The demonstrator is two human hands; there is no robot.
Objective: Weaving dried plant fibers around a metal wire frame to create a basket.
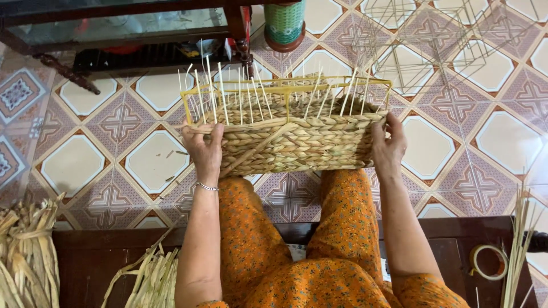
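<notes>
**Half-woven basket, held at both ends**

Left hand point(204, 149): clasped on the left end of the woven basket point(285, 140). Right hand point(389, 145): clasped on its right end. Basket: braided straw on a yellow wire frame point(285, 89), pale stakes upright, resting on the knees above the tiled floor point(85, 162). Below the basket: dried straw bundles point(25, 254), tape roll point(488, 261). Beyond it: bare wire frames point(422, 51).

Basket point(285, 142): rough braided straw (matt) on yellow wire frame point(285, 89); floor point(154, 159) glossy tile.
</notes>
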